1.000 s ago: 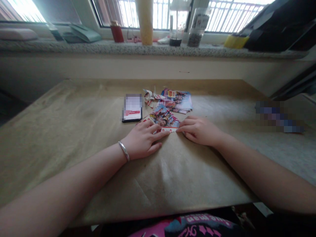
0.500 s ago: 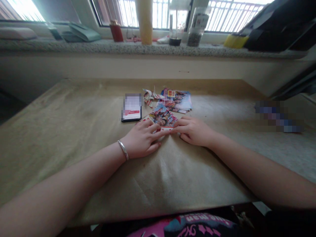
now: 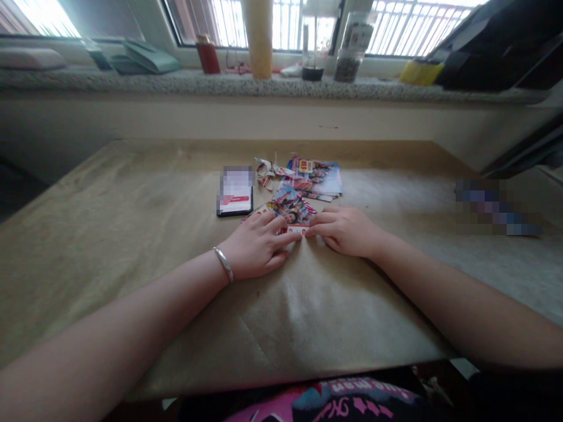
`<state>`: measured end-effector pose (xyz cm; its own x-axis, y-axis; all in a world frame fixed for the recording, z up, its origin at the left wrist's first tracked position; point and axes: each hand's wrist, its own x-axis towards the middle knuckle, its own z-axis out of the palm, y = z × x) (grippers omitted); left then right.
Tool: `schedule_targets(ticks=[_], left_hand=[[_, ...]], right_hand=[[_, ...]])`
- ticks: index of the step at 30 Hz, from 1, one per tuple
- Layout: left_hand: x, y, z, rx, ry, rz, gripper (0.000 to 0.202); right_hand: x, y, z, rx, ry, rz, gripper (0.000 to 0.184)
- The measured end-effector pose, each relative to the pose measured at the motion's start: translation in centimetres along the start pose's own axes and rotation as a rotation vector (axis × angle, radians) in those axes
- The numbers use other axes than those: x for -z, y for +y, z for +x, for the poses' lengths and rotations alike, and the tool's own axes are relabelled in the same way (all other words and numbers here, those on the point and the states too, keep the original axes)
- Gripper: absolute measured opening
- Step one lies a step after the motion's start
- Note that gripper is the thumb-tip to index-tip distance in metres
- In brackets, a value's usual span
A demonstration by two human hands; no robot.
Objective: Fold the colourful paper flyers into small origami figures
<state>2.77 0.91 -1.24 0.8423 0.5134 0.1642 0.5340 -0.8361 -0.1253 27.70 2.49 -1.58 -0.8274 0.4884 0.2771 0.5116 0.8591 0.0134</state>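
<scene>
A colourful printed paper sheet [image 3: 290, 210], with photos of people and red lettering, lies on the table under my hands. My left hand [image 3: 259, 241], a silver bangle at its wrist, lies flat over the sheet's left and near part with its fingers spread. Its index fingertip points along the near edge. At the right near corner, my right hand [image 3: 341, 230] has its fingers close together on the paper, the two index fingertips almost meeting. Part of the sheet is hidden under my left fingers.
Beyond the sheet lie a stack of similar printed papers [image 3: 323, 179] and a folded paper figure [image 3: 268, 172]. A phone [image 3: 235, 196] rests to their left. A blurred-out object [image 3: 497, 208] lies far right. Bottles and boxes line the stone windowsill [image 3: 176, 82].
My left hand has shifted very slightly to the right and away from me along the paper's near edge. My right hand has hardly moved, and the sheet stays in place.
</scene>
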Motion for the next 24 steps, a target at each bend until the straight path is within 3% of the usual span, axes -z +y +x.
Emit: schedule_targets(ticks=[17, 24], left_hand=[[0.0, -1.4, -0.4, -0.104, 0.017, -0.044, 0.033], [0.2, -2.1, -0.7, -0.119, -0.032, -0.139, 0.032]], right_hand=[[-0.3, 0.2, -0.4, -0.008, -0.005, 0.011, 0.034], [-0.3, 0.2, -0.5, -0.016, -0.008, 0.033, 0.033]])
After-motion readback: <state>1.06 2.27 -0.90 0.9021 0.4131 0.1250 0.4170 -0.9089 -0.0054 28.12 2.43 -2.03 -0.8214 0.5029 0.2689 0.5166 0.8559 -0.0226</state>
